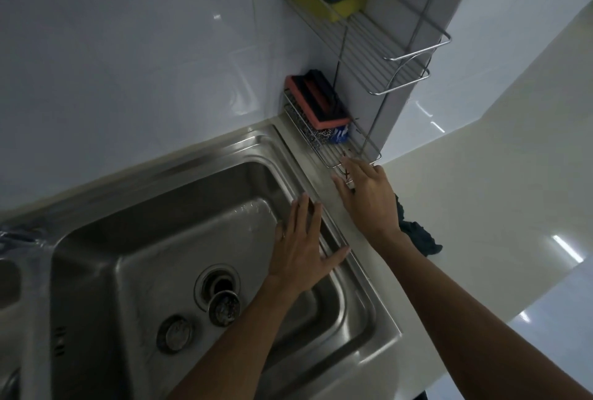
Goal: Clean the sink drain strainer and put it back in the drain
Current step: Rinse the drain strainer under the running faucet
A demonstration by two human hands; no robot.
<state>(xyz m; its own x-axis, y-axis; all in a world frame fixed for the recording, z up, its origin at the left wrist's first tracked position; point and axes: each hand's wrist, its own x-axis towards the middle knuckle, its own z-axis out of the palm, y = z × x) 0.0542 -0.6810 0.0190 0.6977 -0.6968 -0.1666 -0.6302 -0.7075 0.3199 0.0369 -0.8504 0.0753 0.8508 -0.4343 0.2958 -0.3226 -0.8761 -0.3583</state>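
A: Where is the strainer (224,308) sitting?

B: It's lying out of the drain (218,284), leaning at its rim on the sink (134,226) floor, a perforated metal cup looking wet and speckled.

A: And the hands?

B: Both are spread open, holding nothing. The left hand (301,245) is hovering over the sink's edge; the right hand (365,197) is reaching toward the wire rack (337,155) on the worktop (481,175), probably for a scrubbing tool.

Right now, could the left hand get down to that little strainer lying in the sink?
Probably yes. The left hand hovers open over the sink's right rim, and the strainer lies uncovered on the basin floor beside the open drain. Nothing sits between them; the right hand is off by the wire rack.
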